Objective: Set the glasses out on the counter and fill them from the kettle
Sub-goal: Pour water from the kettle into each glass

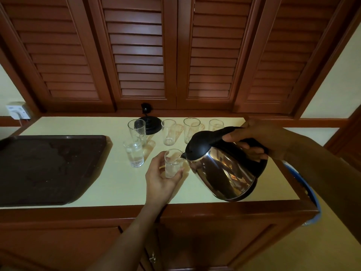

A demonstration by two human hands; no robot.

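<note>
My right hand [259,137] grips the black handle of a steel kettle [222,173], tilted left with its spout at the rim of a small clear glass [172,163]. My left hand [160,177] holds that glass low on the pale counter [117,184]. To its left stands a glass with water in it [134,152]. Several empty glasses stand behind: one at the left [137,131], one in the middle [169,132], one further right [191,130], and one partly hidden by the kettle lid [215,125].
A dark brown tray [45,169] lies on the counter's left half. The black kettle base [151,124] sits at the back by the louvred wooden doors [140,55]. A wall socket [17,110] is at the far left. Something blue [310,194] hangs off the counter's right end.
</note>
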